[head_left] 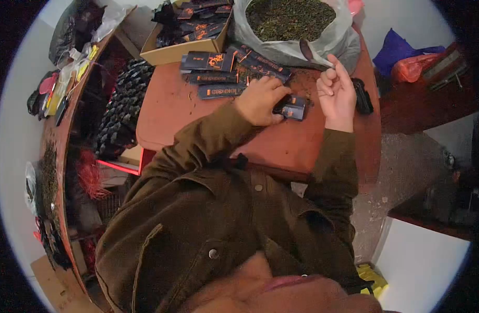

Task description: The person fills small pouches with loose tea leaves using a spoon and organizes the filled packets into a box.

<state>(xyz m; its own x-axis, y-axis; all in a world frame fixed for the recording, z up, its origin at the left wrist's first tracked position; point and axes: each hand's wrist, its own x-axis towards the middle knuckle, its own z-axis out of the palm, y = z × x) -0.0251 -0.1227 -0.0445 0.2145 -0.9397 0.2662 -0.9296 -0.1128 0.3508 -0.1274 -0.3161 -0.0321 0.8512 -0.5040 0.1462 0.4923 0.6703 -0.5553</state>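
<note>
My left hand (263, 100) is curled over a small black packet (293, 108) with orange print, its end showing to the right of my fingers at the tabletop. In my right hand (337, 94) is a spoon (307, 50) with a light handle and a dark bowl; it points up and left. The spoon's bowl is in front of the near side of a clear plastic bag (349, 44) full of dried green-brown leaves (291, 20). Several black packets (208, 61) with orange print lie in an overlapping pile left of my left hand.
A cardboard box (184, 52) of similar packets stands at the table's back left. Beside my right wrist lies a black object (361, 96). Leaf crumbs dot the red-brown table (171, 104). Shelves (72, 120) stand left; blue and red bags (401, 57) lie at right.
</note>
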